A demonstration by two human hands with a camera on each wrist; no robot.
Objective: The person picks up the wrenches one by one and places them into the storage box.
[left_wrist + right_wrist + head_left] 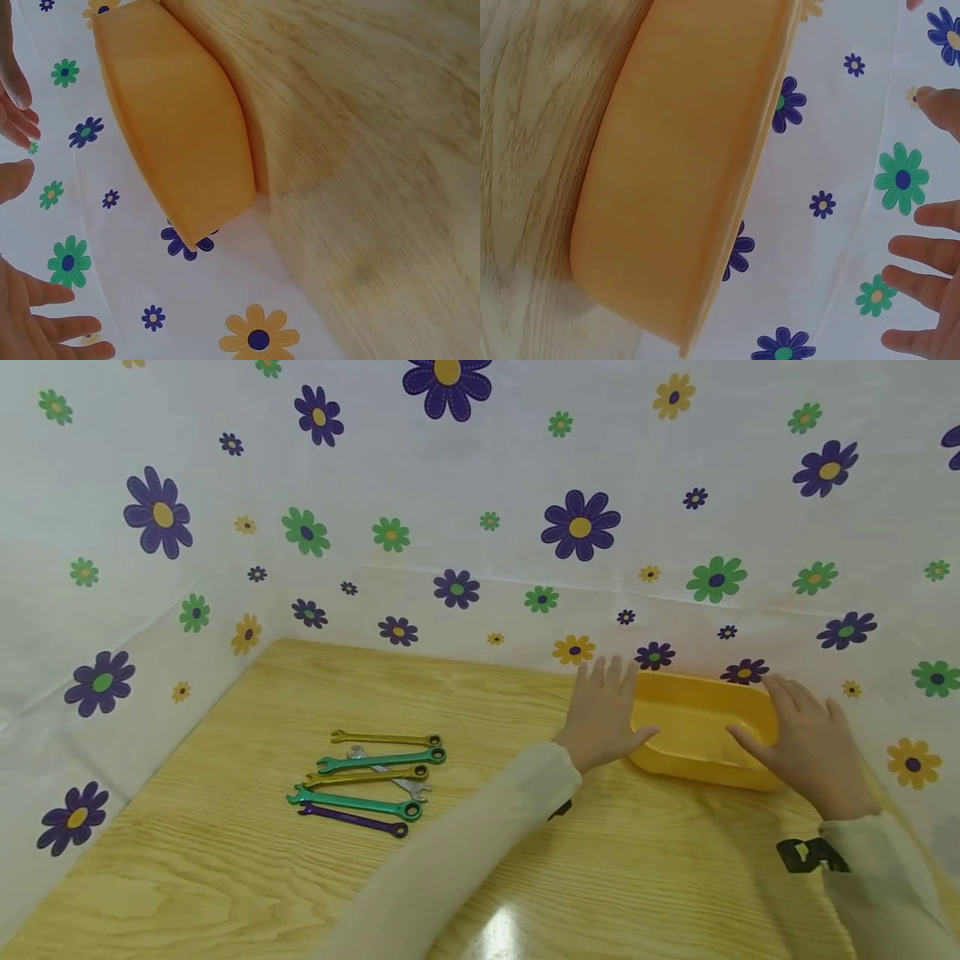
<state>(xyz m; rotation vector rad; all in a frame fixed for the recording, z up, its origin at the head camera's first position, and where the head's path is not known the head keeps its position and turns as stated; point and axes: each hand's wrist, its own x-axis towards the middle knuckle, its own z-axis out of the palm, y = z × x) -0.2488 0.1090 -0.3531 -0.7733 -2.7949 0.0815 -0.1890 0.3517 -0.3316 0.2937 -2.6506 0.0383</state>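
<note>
A yellow plastic basin (697,770) stands on the wooden table against the cloth backdrop, with nothing in it. My left hand (603,714) is at its left end, fingers straight and spread, thumb reaching over the rim. At the other end my right hand (810,739) is likewise spread, its thumb over the inside. In the left wrist view, the left fingers (67,326) are extended above the rim level, apart from the basin wall (180,127). The right wrist view has the right fingers (922,281) straight, with backdrop between them and the basin (660,172).
Left of the left forearm lies a group of wrenches: green (356,802), gold (386,739), purple (352,818) and a silver one (408,787) partly under others. A flower-print cloth (510,468) walls the table's back and left sides.
</note>
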